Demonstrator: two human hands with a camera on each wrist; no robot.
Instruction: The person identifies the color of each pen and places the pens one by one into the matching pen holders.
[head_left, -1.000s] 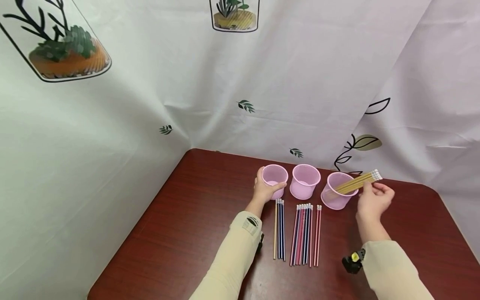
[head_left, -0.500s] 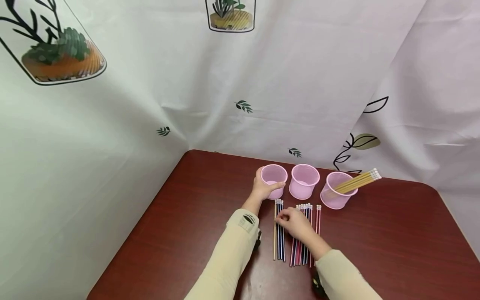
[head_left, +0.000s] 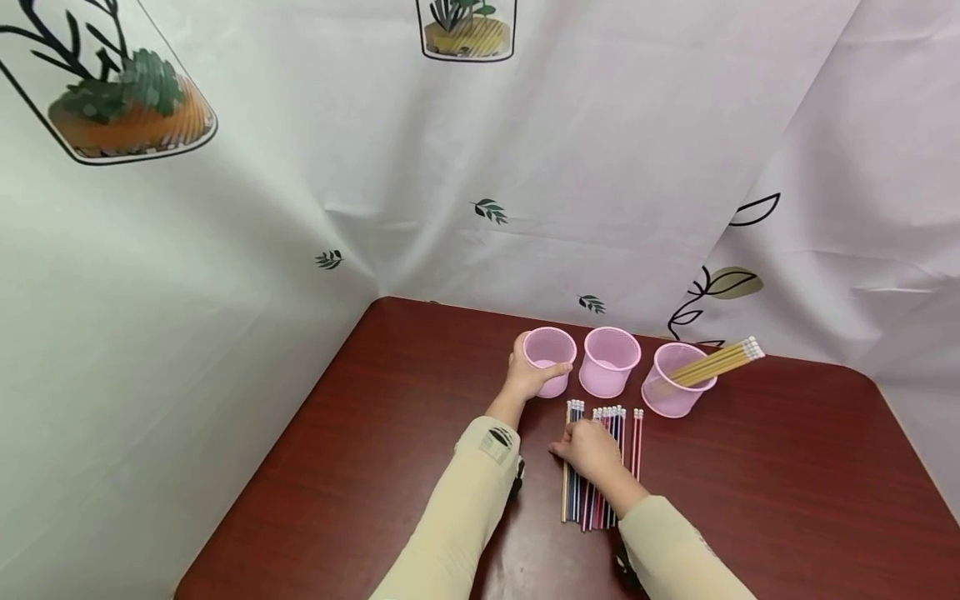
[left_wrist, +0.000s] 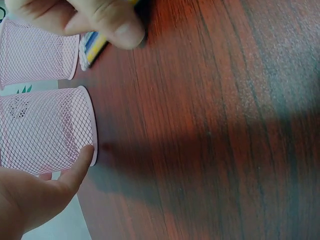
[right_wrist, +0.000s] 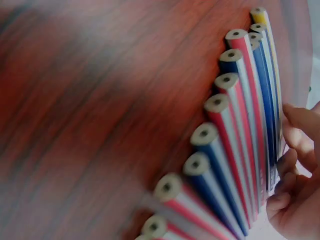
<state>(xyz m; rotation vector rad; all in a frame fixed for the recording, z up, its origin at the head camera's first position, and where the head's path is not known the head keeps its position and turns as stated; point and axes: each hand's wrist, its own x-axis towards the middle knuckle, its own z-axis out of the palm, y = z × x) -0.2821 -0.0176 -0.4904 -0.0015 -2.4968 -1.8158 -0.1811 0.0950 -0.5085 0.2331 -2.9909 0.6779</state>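
Note:
My left hand (head_left: 525,377) grips the leftmost pink mesh cup (head_left: 547,342), its thumb over the near side of the rim. In the left wrist view a finger lies along that cup's (left_wrist: 45,131) wall. My right hand (head_left: 594,450) reaches over a row of unsharpened pencils, its fingers bent against a small bunch of blue pencils with one yellow pencil (head_left: 565,500) at its left side. Seen from the right wrist, the thumb and curled fingers are at the far part of this bunch (right_wrist: 265,70). The hand hides part of the red and blue striped pencils (head_left: 597,518) beside it.
A middle pink cup (head_left: 602,382) stands beside the held one. The right pink cup (head_left: 663,398) holds several yellow pencils (head_left: 711,367) leaning right. Two red pencils (head_left: 637,429) lie right of the row. A white patterned curtain (head_left: 420,150) hangs behind the brown table (head_left: 337,467).
My right hand has left the yellow pencils in the right cup and come over to the bunch at left. That bunch has slid right, closer to the striped pencils. The left hand stays put.

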